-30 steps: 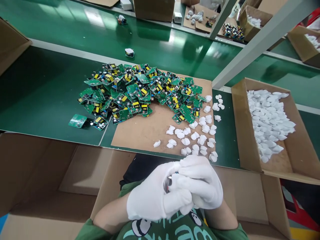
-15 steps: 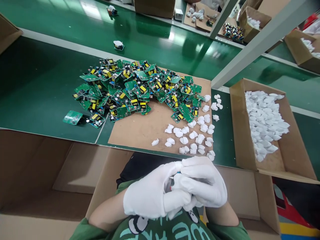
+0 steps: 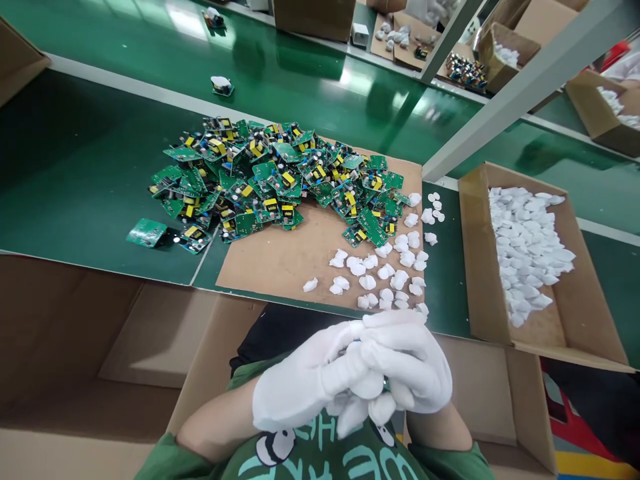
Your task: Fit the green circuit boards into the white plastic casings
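Both of my hands wear white gloves and are pressed together close to my chest. My left hand (image 3: 300, 387) and my right hand (image 3: 410, 367) are curled around a small white piece (image 3: 367, 385) held between them; what else lies inside is hidden by the fingers. In front of me a heap of green circuit boards (image 3: 280, 177) lies partly on a brown cardboard sheet (image 3: 290, 260). Several small white plastic caps (image 3: 390, 270) are scattered on the sheet's right side.
A cardboard box (image 3: 477, 267) at the right holds many white caps. Empty cardboard boxes (image 3: 150, 347) stand below the green table edge. A grey metal post (image 3: 500, 100) slants across the upper right. Beyond it run a green conveyor belt (image 3: 300, 67), with small units on it, and more boxes.
My hands have closed tighter and turned; the dark part seen between the fingers earlier is now hidden. The unit on the belt has drifted left.
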Demonstrator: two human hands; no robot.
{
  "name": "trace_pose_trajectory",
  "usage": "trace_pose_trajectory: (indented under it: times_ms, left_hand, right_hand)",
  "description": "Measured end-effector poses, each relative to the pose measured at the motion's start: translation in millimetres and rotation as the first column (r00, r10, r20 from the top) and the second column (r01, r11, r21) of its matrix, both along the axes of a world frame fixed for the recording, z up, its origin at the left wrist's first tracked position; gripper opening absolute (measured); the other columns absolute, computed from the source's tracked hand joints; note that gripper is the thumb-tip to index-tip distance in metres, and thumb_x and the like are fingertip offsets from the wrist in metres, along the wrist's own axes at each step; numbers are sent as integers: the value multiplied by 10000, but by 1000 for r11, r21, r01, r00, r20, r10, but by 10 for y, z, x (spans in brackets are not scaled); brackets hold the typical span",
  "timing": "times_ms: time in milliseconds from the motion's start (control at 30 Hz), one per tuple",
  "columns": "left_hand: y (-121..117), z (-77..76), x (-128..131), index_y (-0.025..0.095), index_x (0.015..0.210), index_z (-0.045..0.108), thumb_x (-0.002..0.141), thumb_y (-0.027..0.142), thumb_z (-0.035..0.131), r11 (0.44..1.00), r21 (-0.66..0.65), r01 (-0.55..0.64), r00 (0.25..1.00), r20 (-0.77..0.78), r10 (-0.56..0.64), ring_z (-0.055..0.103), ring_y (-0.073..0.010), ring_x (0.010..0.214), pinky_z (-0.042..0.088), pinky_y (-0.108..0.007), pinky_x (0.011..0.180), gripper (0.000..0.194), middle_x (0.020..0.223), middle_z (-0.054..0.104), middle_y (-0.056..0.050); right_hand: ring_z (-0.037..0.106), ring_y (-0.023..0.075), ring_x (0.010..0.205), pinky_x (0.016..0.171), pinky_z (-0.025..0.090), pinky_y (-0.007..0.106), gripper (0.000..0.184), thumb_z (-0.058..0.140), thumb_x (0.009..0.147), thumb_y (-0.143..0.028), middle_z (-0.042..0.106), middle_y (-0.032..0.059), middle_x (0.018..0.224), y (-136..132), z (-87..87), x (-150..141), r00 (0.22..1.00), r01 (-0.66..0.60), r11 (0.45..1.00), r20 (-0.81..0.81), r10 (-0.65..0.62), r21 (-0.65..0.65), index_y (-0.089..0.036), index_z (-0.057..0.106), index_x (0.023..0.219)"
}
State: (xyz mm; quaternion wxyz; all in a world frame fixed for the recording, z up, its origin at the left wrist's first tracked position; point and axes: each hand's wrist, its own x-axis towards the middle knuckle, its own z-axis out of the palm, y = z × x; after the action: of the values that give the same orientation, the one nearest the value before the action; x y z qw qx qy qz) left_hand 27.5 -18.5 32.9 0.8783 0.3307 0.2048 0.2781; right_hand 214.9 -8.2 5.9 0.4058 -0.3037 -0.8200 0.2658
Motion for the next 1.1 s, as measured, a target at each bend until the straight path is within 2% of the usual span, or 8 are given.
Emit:
trace_pose_trajectory:
  times_ms: [100, 267, 433, 600, 733, 900, 1033, 1100]
  left_hand:
    - [10, -30, 37, 131, 830, 643, 911, 652, 476, 996, 33, -81, 996, 31, 80, 533, -136, 531, 327, -224, 383, 553, 706, 614, -81]
    - [37, 23, 42, 151, 755, 570, 880, 549, 602, 984, 154, -87, 996, 10, 86, 505, -113, 522, 363, -229, 460, 418, 659, 581, -33]
    - [122, 142, -7, 172, 818, 532, 817, 154, 570, 943, 315, -105, 974, -160, 162, 496, -132, 720, 462, -275, 703, 42, 807, 535, 1]
    - [144, 108, -49, 183, 834, 507, 711, 31, 525, 920, 369, -133, 958, -191, 215, 462, -149, 798, 436, -272, 734, 196, 851, 483, 7]
    - [141, 17, -70, 178, 872, 569, 769, 127, 585, 924, 353, -148, 973, -116, 201, 482, -152, 759, 454, -270, 700, 116, 870, 551, -12]
    - [215, -16, -152, 219, 1162, 662, 881, 276, 608, 903, 388, -186, 940, -198, 279, 592, -204, 826, 512, -310, 744, 292, 936, 656, -49]
    - [320, 20, -240, 228, 1431, 501, 814, 422, 720, 864, 421, -276, 889, -230, 396, 634, -239, 849, 543, -358, 776, 682, 938, 680, -65]
    - [410, 37, -270, 246, 1496, 419, 845, 411, 707, 837, 419, -352, 823, -288, 490, 641, -217, 832, 539, -358, 805, 731, 962, 681, -66]
  right_hand:
    - [713, 233, 915, 727, 645, 354, 385, 488, 1035, -411, 710, 102, 961, 66, 91, -73, 998, -17, 970, -53, 31, 243, -161, 592, 1310]
    - [695, 201, 878, 705, 625, 320, 240, 508, 1031, -353, 659, 86, 986, 89, 93, -145, 994, 35, 939, -110, 3, 341, -189, 627, 1159]
    - [679, 211, 960, 816, 595, 336, 243, 528, 1023, -374, 664, 79, 968, 152, 133, -95, 996, -83, 973, 28, 79, 217, -184, 594, 1159]
    - [662, 172, 829, 781, 550, 267, 228, 450, 1052, -341, 665, 50, 873, 241, 317, -140, 971, -180, 956, 199, 135, 233, -207, 633, 1033]
    - [639, 177, 792, 756, 541, 260, 205, 606, 976, -424, 684, 39, 864, 294, 384, -187, 919, -255, 947, 354, 174, 196, -225, 646, 1003]
    - [625, 178, 812, 835, 537, 314, 296, 561, 992, -475, 699, 51, 896, 419, 475, -224, 895, -308, 946, 367, 252, 102, -201, 599, 1099]
    - [633, 214, 928, 902, 499, 386, 202, 508, 1030, -342, 707, 87, 1015, 832, 636, -198, 881, -261, 959, 433, 192, 107, -214, 646, 1103]
    - [638, 211, 968, 915, 493, 372, 231, 479, 1046, -331, 713, 79, 1057, 1172, 679, -238, 875, -274, 961, 423, 235, 34, -226, 680, 1090]
